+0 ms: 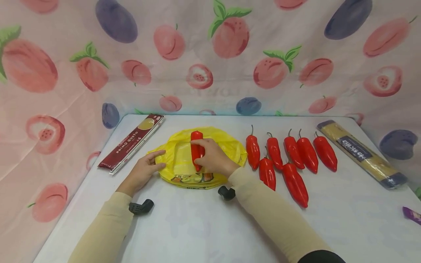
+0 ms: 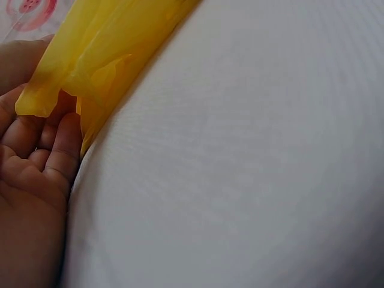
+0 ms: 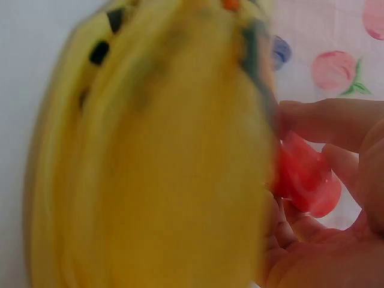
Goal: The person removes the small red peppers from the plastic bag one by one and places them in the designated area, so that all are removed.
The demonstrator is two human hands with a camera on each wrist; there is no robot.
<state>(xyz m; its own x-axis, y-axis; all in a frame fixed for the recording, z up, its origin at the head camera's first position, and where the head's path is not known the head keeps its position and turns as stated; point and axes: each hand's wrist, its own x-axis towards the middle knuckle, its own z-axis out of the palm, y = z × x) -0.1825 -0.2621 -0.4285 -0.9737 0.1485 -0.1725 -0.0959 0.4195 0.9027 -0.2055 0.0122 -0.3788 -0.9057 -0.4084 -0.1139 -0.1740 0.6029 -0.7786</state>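
A yellow plastic bag (image 1: 231, 144) lies spread on the white table with its opening upward. My right hand (image 1: 215, 157) grips a red pepper (image 1: 197, 136) between thumb and fingers, over the bag's opening. In the right wrist view the pepper (image 3: 315, 180) shows partly behind the blurred bag wall (image 3: 174, 156). At the bag's left edge is my left hand (image 1: 140, 176); in the left wrist view its thumb and curled fingers hold the bag's edge (image 2: 90, 66) between them. Several more red peppers (image 1: 296, 184) lie to the right of the bag.
A dark red spaghetti pack (image 1: 129, 144) lies at the table's left edge. Toward the right edge lies a clear pasta pack (image 1: 361, 153) with dark blue ends. A small purple wrapper (image 1: 412, 215) sits at the far right. Behind the table hangs a fruit-patterned cloth (image 1: 230, 73).
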